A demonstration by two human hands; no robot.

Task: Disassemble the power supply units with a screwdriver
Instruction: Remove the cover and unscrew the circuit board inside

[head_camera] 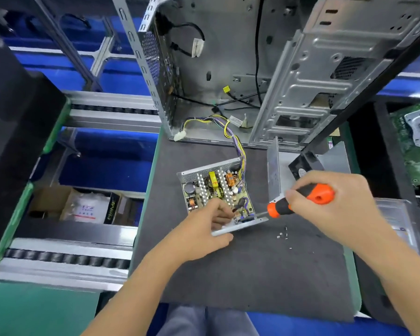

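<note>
Item: power supply unit (216, 190), cover off, circuit board and heat sinks exposed. Location: middle of the dark mat on the table (264, 275), just near of the open computer case (228, 69). A bundle of yellow and purple wires (235, 139) runs from its far right corner into the case.

Item: left hand (211, 224). Fingers curled over the near edge of the unit, thumb against the outside of the near metal wall; gripping the housing to steady it.

Item: right hand (332, 200). Clamped round the orange-and-black screwdriver (301, 197). The shaft points left and down to the near right corner of the unit; the tip itself is too small to make out.

Item: loose screws (283, 232), several, on the mat just right and near of the unit.

Item: removed metal cover (274, 170), upright, right of the unit, with a black fan (303, 166) beside it.

Item: green circuit board (415, 141), far right edge of the table.

Risks, as judged:
- Tip slips from the screw head if the shaft sits at too shallow an angle; the left fingers lie close by and could be jabbed.
- Slipped tip could gouge the board or nick the nearby wires.
- Freed screw may roll across the mat and be lost among the others.
- Unit may pivot under torque if the left grip loosens.
</note>
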